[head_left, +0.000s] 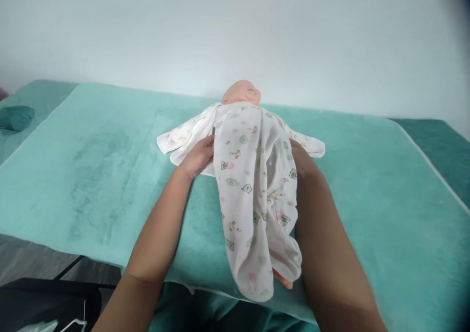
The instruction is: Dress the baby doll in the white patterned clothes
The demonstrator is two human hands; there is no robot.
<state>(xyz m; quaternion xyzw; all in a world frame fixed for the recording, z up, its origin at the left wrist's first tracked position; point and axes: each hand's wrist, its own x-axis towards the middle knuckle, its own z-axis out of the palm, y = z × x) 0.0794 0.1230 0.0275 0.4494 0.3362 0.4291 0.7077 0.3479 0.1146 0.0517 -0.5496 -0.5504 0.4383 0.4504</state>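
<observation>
A baby doll (240, 93) lies on its back, head toward the wall and turned to the right. A white printed baby romper (238, 175) covers its body, with both sleeves spread out and the leg parts hanging toward me. An orange-pink piece, perhaps the doll's foot (283, 279), shows below the right leg part. My left hand (201, 155) is closed at the romper's left edge, its fingertips partly under the cloth. On the opposite side, my right hand (299, 155) reaches in against the romper, with its fingers hidden by fabric and wrist.
A light green towel (121, 175) with a pale edge covers the table, over a darker green cover (433, 141). The white wall (235, 33) rises right behind the table. A black chair or bag (47, 297) stands at the lower left, above a grey floor (33, 253).
</observation>
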